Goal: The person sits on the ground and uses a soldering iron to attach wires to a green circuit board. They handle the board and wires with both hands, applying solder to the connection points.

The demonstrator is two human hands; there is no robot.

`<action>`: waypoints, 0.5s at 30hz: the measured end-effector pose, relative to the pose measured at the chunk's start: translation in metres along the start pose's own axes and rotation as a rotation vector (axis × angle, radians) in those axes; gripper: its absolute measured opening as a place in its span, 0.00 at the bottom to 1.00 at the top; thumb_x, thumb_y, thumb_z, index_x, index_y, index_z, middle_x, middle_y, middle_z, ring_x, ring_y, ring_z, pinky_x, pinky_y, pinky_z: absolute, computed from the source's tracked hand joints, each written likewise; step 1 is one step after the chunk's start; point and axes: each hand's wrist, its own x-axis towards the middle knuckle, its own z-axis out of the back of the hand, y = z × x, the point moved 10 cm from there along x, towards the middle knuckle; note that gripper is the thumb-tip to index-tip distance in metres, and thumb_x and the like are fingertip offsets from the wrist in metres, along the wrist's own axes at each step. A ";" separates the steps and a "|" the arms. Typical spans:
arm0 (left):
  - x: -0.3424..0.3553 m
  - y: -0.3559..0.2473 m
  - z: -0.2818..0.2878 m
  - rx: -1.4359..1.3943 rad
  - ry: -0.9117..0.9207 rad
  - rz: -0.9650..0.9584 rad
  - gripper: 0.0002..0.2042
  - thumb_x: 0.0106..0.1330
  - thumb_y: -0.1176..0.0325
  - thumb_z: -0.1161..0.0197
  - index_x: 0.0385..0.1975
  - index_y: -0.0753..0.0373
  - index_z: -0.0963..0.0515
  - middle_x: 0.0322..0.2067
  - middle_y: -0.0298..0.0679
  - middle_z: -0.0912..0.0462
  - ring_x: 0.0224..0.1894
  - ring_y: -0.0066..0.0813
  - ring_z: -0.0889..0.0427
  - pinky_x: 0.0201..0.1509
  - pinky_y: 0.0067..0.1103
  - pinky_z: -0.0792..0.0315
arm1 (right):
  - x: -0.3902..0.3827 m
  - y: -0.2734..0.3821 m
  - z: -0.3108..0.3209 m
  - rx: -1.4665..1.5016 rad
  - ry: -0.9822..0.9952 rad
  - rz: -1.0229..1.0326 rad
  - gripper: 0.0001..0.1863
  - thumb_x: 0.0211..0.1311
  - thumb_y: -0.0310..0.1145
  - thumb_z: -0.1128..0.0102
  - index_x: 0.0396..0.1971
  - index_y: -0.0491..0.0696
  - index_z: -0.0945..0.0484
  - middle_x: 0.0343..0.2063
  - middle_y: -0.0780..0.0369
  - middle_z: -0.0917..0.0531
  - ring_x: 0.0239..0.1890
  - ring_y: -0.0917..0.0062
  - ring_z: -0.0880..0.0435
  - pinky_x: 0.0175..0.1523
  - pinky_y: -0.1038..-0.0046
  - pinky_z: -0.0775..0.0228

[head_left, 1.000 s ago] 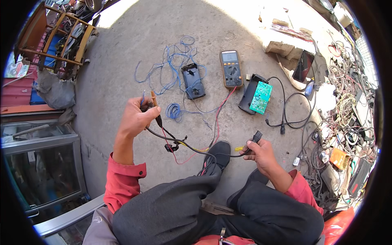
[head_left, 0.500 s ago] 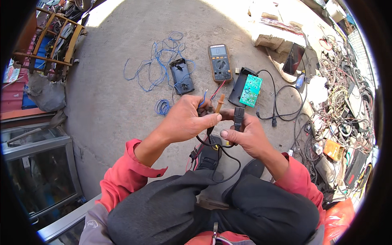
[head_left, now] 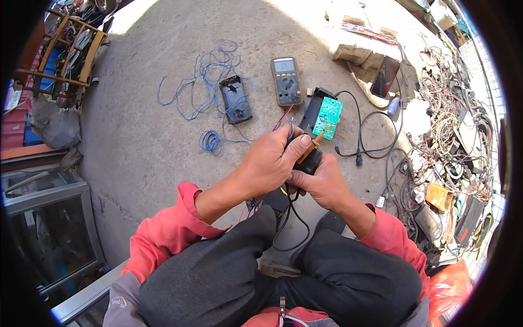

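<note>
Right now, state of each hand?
Left hand: closed, holding an orange-brown test probe.
Right hand: closed, holding a black cord connector.

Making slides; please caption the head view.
Left hand holds an orange probe, right hand a black plug, near a circuit board.

Right hand and left hand partly cover the black cable connector; whether the brown probe touches it cannot be told. Multimeter display: reading too small to resolve. Glass-fronted cabinet: cut off at the view's left edge.
</note>
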 end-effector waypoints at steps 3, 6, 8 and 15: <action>0.001 -0.002 0.000 -0.002 -0.016 -0.065 0.18 0.73 0.58 0.48 0.49 0.69 0.29 0.32 0.34 0.22 0.33 0.19 0.26 0.37 0.20 0.29 | 0.000 0.001 -0.001 -0.027 -0.021 0.021 0.12 0.55 0.33 0.31 0.31 0.41 0.22 0.20 0.65 0.20 0.20 0.85 0.22 0.24 0.81 0.34; -0.002 0.005 0.010 -0.029 0.012 -0.058 0.19 0.73 0.59 0.48 0.55 0.68 0.31 0.38 0.36 0.24 0.36 0.20 0.26 0.42 0.20 0.29 | -0.002 0.007 0.003 0.002 -0.097 0.025 0.09 0.56 0.31 0.34 0.29 0.42 0.22 0.19 0.66 0.20 0.18 0.85 0.23 0.23 0.81 0.35; -0.004 0.015 0.021 0.022 0.052 -0.080 0.20 0.73 0.60 0.48 0.57 0.67 0.32 0.40 0.37 0.25 0.40 0.21 0.27 0.45 0.20 0.29 | -0.004 0.007 0.013 0.025 -0.177 0.020 0.08 0.57 0.31 0.36 0.29 0.42 0.23 0.17 0.66 0.21 0.17 0.85 0.25 0.22 0.82 0.36; -0.055 0.067 0.005 -0.038 0.631 -0.011 0.17 0.57 0.75 0.38 0.47 0.67 0.23 0.47 0.42 0.20 0.51 0.32 0.24 0.57 0.28 0.32 | -0.004 -0.008 0.042 0.059 -0.265 0.051 0.13 0.57 0.34 0.35 0.35 0.40 0.23 0.25 0.62 0.17 0.18 0.85 0.22 0.20 0.84 0.35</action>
